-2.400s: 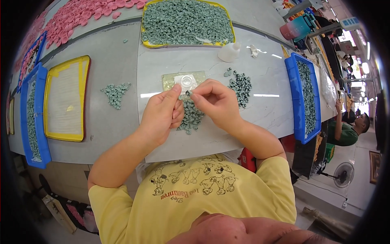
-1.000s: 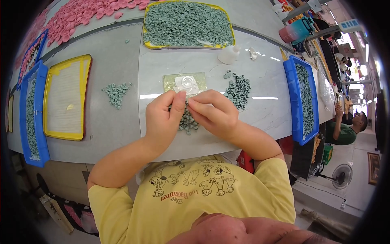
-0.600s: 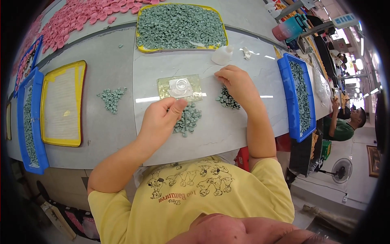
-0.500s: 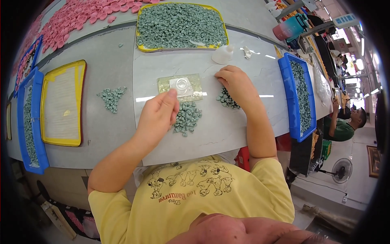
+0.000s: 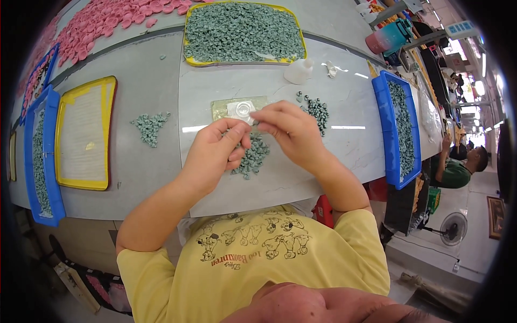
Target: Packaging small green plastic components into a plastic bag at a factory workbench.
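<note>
My left hand (image 5: 215, 153) is closed in a pinch above the near edge of a pale green pad. My right hand (image 5: 291, 132) meets it from the right, thumb and forefinger also pinched. Whatever sits between the fingertips is too small to make out. Just behind them, a small clear round dish (image 5: 243, 109) rests on the pale green pad (image 5: 220, 109). Partly under my hands lies a heap of small green pieces (image 5: 251, 160). Darker, shinier green pieces (image 5: 318, 112) lie loose to the right of my right hand.
Beyond the pad stand a yellow-rimmed tray (image 5: 242, 65) of green pieces and a white bottle (image 5: 298, 72). A smaller green heap (image 5: 148, 129) and a paper-lined yellow tray (image 5: 83, 185) lie left. Blue bins (image 5: 383, 107) flank the table. Pink pieces (image 5: 89, 32) cover the far left.
My right hand has come left and nearer, from beside the darker pieces to my left hand's fingertips, uncovering that pile. My left hand has shifted slightly right and stays pinched.
</note>
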Action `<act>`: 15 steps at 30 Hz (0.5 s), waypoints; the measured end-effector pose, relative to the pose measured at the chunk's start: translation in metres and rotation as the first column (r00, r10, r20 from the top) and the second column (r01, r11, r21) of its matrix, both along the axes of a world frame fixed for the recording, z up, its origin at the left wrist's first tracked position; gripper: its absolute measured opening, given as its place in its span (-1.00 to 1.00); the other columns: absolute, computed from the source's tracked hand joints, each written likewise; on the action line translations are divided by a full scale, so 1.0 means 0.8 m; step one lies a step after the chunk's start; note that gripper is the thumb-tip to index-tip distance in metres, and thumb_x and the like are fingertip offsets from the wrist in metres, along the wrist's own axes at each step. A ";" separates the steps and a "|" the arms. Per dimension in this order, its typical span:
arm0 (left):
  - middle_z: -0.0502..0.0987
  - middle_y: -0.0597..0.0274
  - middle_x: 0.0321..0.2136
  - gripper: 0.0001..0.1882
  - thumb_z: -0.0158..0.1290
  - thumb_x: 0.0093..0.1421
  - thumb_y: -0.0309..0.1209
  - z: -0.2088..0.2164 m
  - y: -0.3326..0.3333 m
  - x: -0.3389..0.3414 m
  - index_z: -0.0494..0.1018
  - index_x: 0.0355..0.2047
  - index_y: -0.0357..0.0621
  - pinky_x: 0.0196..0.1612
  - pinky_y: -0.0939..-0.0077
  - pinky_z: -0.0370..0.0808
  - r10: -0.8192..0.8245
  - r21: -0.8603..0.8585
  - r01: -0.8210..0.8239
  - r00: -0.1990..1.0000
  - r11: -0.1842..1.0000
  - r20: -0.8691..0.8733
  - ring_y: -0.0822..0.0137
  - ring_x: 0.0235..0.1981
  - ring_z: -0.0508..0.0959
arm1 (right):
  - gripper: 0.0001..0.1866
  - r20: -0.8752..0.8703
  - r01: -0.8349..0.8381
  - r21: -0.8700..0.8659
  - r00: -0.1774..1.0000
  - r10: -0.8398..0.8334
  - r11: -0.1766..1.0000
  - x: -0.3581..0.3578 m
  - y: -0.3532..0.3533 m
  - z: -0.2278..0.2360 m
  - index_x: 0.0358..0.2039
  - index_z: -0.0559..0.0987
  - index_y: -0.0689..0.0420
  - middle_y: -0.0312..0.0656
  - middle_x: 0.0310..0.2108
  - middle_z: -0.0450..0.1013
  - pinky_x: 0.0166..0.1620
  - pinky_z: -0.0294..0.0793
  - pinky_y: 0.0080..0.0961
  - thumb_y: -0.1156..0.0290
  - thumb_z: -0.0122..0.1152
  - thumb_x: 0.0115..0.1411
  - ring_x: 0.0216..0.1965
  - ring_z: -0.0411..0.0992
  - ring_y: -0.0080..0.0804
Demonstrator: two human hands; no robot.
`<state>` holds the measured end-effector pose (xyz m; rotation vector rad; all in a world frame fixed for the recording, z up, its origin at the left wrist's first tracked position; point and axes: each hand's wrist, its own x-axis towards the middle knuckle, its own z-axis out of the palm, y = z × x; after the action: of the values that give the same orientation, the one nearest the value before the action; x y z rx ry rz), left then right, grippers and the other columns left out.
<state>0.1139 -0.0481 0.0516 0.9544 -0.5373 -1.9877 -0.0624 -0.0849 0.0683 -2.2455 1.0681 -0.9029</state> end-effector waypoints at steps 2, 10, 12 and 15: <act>0.34 0.36 -0.52 -0.84 -0.10 0.24 -0.36 0.000 0.002 -0.002 0.33 -0.28 -0.21 -0.65 0.76 0.10 -0.051 -0.004 0.051 0.998 0.999 -0.030 0.64 -0.67 0.15 | -0.75 0.043 -0.059 -0.053 0.997 0.062 0.997 0.002 0.005 -0.005 -0.31 0.57 0.10 -0.22 -0.41 0.46 -0.40 0.44 -0.58 0.59 0.24 -0.07 -0.42 0.45 -0.39; 0.34 0.38 -0.55 -0.81 -0.08 0.23 -0.37 -0.002 0.000 0.000 0.39 -0.28 -0.25 -0.66 0.76 0.10 -0.029 -0.028 0.031 0.997 0.999 0.076 0.65 -0.66 0.16 | -0.79 0.028 0.008 -0.111 1.000 -0.005 0.994 0.002 0.005 -0.006 -0.39 0.58 0.11 -0.23 -0.42 0.50 -0.41 0.48 -0.60 0.61 0.26 -0.12 -0.41 0.48 -0.43; 0.34 0.38 -0.56 -0.81 -0.08 0.22 -0.39 -0.002 0.000 0.001 0.40 -0.26 -0.26 -0.66 0.76 0.09 -0.036 -0.026 0.039 0.995 0.999 0.097 0.65 -0.66 0.17 | -0.79 0.045 0.036 -0.122 0.999 -0.031 0.992 0.001 0.001 -0.008 -0.41 0.58 0.12 -0.23 -0.43 0.51 -0.41 0.49 -0.60 0.62 0.27 -0.13 -0.41 0.49 -0.43; 0.33 0.37 -0.51 -0.79 -0.13 0.22 -0.45 0.002 -0.001 0.001 0.39 -0.20 -0.31 -0.65 0.77 0.08 0.030 -0.024 -0.028 0.997 0.999 0.072 0.64 -0.66 0.15 | -0.77 -0.015 0.086 -0.279 0.995 -0.094 0.957 -0.006 -0.009 -0.017 -0.39 0.57 0.13 -0.23 -0.42 0.50 -0.41 0.48 -0.58 0.63 0.26 -0.15 -0.42 0.48 -0.40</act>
<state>0.1148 -0.0489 0.0531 1.0181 -0.5824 -1.9230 -0.0670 -0.0923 0.0551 -2.4590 1.1236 -1.1234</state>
